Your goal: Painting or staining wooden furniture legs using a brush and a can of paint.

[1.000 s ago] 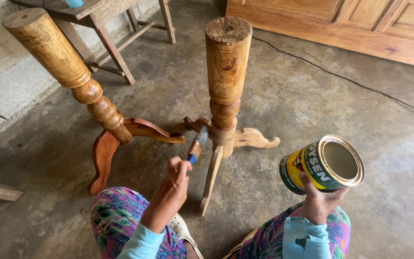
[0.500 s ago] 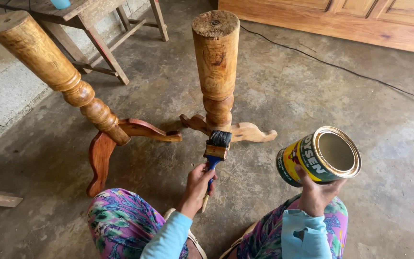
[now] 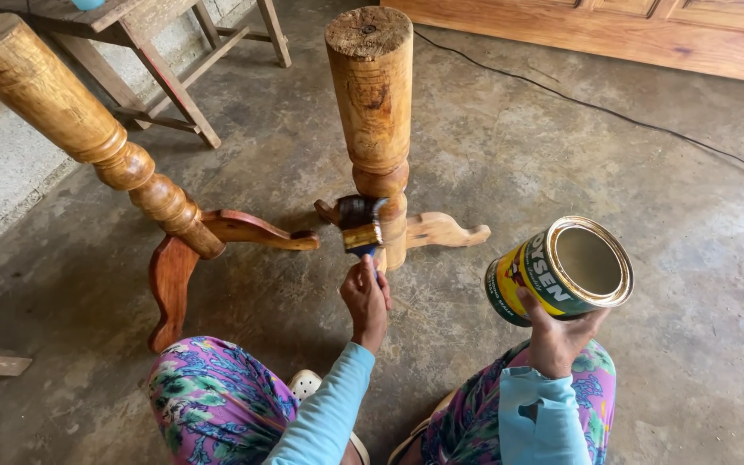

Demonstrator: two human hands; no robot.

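Two turned wooden pedestal legs stand on the concrete floor: one upright pedestal at centre, one leaning pedestal at left. One paintbrush and one open tin can are in view, along with two hands, the left hand and right hand. One wooden stool and one black cable lie beyond.

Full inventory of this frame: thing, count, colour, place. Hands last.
paintbrush: 1, dark bristles, blue handle, against the near pedestal's base
turned wooden pedestal: 1, light brown, upright, centre
second pedestal: 1, brown with reddish feet, left
open tin can: 1, yellow and green, tilted, right
wooden stool: 1, brown, top left
cable: 1, black, on the concrete floor
wooden panel: 1, orange-brown, top right
left hand: grips the paintbrush
right hand: holds the can
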